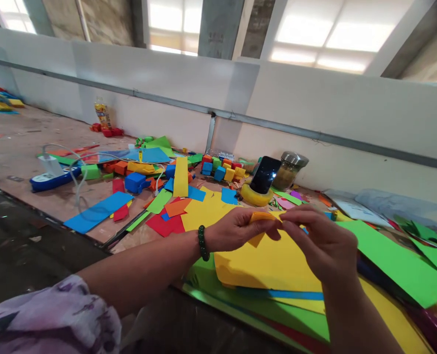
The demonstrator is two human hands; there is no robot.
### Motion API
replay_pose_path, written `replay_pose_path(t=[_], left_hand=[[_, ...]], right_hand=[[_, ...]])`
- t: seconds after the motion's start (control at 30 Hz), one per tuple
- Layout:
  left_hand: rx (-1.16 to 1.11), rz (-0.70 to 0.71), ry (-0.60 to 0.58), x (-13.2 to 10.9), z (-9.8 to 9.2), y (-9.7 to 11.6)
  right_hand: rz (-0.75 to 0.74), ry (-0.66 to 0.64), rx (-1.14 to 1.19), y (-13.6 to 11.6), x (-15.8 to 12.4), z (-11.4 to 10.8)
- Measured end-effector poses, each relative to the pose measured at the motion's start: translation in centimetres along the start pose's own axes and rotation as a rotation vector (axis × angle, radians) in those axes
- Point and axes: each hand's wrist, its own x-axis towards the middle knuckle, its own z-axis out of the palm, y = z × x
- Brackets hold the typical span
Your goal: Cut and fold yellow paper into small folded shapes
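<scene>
The left hand [235, 228] is clamped on a small orange-yellow piece [260, 217], thumb on the near side. The right hand [324, 241] meets it there, thumb and forefinger brought to the piece's right end; whether they grip it I cannot tell. The piece is above a large yellow sheet [270, 263], partly hidden by both hands. A dark bracelet [202, 243] circles the left wrist.

Under the yellow sheet lie green sheets [214, 285] and a blue strip [296, 295]. To the right, a long green sheet [395, 260] slants toward the table edge. Just beyond the hands, a phone [265, 174] leans upright on a yellow ring [256, 195], in front of a lidded jar [289, 171], partly blocking it.

Left of the phone sit small coloured cubes [220, 173], then loose scraps [167, 223] and a yellow strip [181, 177]. Farther left are a larger blue cube [135, 182], a blue sheet [98, 211] with a white cable [78, 194] crossing it, and a power strip [50, 180]. A bottle [102, 114] stands by the wall.
</scene>
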Motion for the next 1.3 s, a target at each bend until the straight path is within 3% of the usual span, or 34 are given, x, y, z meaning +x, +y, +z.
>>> replay_pose_path(t=[0.07,0.23,0.43,0.83,0.97,1.13,1.3], left_hand=[[0.024,0.026,-0.036,0.0,0.2,0.1],[0.052,0.033,-0.087,-0.2,0.4,0.3],[0.006,0.067,-0.117,-0.2,0.5,-0.3],[0.040,0.144,-0.152,-0.2,0.6,-0.2],[0.034,0.129,-0.152,-0.3,0.7,-0.3],[0.057,0.115,-0.163,-0.3,0.8,-0.4],[0.045,-0.001,-0.189,-0.3,1.0,-0.8]], right_hand=[[-0.031,-0.071,-0.038,-0.1,0.0,0.0],[-0.013,-0.096,-0.044,0.1,0.2,-0.5],[-0.007,-0.192,0.075,0.3,0.3,-0.5],[0.002,-0.234,0.113,0.3,0.0,-0.5],[-0.016,-0.211,0.109,-0.1,-0.2,-0.5],[-0.088,-0.285,0.054,-0.7,0.1,-0.8],[-0.102,-0.270,-0.014,-0.8,0.3,-0.7]])
